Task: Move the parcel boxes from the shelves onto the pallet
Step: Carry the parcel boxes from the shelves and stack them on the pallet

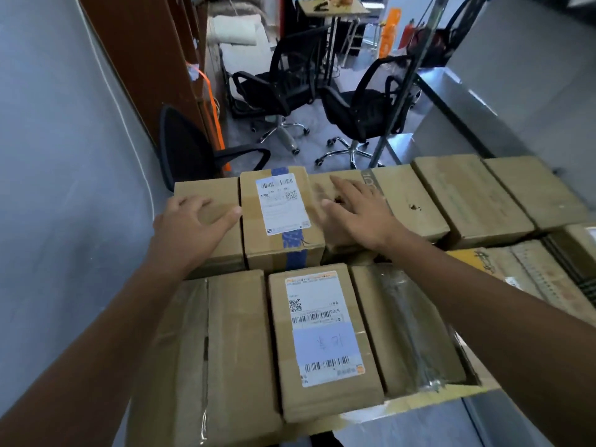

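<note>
The left hand lies palm-down, fingers spread and loose, on a plain brown box just left of the blue-taped box. Its thumb tip touches that box's upper left edge, and it grips nothing. The right hand is spread flat as well, fingers straight and holding nothing, over the box just right of the blue-taped box (its fingertips are blurred, so I cannot tell whether it touches the cardboard). The blue-taped box sits upright between the two hands, with a white shipping label on top and a blue tape strip running down its near face.

Just in front of it, nearer the camera, lies a box with a white label and a pale blue patch. A large plain box is on that one's left and a box wrapped in clear tape on its right. Further right of the blue-taped box, in the same row, are two more brown boxes. Beyond it stand black office chairs on a grey floor.
</note>
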